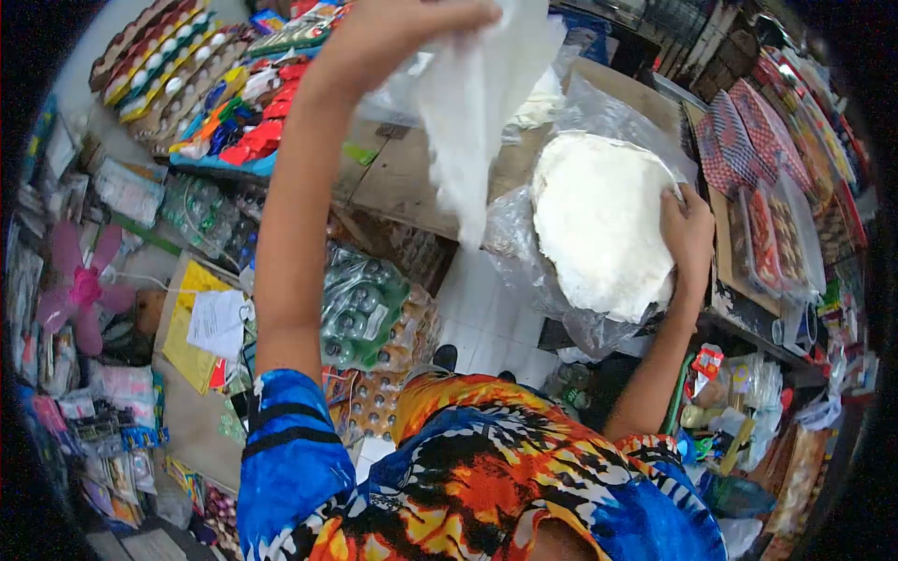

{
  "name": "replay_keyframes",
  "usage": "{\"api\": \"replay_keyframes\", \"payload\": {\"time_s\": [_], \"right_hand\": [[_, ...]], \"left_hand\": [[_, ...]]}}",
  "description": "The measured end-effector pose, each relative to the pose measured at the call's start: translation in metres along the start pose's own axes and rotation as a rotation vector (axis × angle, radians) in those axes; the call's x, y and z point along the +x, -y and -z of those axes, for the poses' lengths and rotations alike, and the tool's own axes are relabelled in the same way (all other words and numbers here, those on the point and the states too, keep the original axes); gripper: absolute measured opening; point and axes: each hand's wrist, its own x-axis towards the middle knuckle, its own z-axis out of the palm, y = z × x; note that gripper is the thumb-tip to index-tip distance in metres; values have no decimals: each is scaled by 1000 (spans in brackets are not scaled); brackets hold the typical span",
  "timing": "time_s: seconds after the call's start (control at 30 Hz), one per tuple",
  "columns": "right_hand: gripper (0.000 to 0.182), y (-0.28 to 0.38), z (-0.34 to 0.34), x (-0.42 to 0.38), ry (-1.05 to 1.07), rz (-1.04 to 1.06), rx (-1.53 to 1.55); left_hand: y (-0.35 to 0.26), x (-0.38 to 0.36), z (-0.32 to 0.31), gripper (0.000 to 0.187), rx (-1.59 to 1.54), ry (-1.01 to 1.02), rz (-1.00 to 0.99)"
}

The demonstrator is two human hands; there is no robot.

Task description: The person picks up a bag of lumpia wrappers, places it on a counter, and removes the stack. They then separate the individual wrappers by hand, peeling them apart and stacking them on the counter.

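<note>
My left hand (458, 17) is raised at the top of the view, closed on the upper edge of a thin, limp white sheet (472, 112), which looks like a wrapper of dough. The sheet hangs down, slightly blurred. Lower and to the right lies a round, pale stack of similar-looking sheets (603, 220) with ragged edges. Its open clear plastic bag (514, 229) spreads out around and beneath it. My right hand (690, 234) grips the stack's right edge, fingers partly hidden from view.
A wooden counter (402, 182) runs behind the hanging sheet. Egg trays (173, 70) and colourful packets (267, 117) fill the upper left. Wrapped bottles (360, 309) stand below. Clear tubs (781, 234) sit at right, and a pink fan (86, 285) at far left.
</note>
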Motion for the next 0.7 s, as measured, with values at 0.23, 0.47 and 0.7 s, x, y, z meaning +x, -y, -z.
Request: {"api": "replay_keyframes", "payload": {"time_s": [0.23,0.47,0.7], "right_hand": [[36,-5,-4,-4,-86,22,19],[36,-11,-1,-1,-51,10,149],[37,-4,29,-21,331,-163,976]], "left_hand": [[124,118,48,46,374,82,23],[234,114,13,50,862,-82,-253],[148,55,-125,54,186,531,-81]]}}
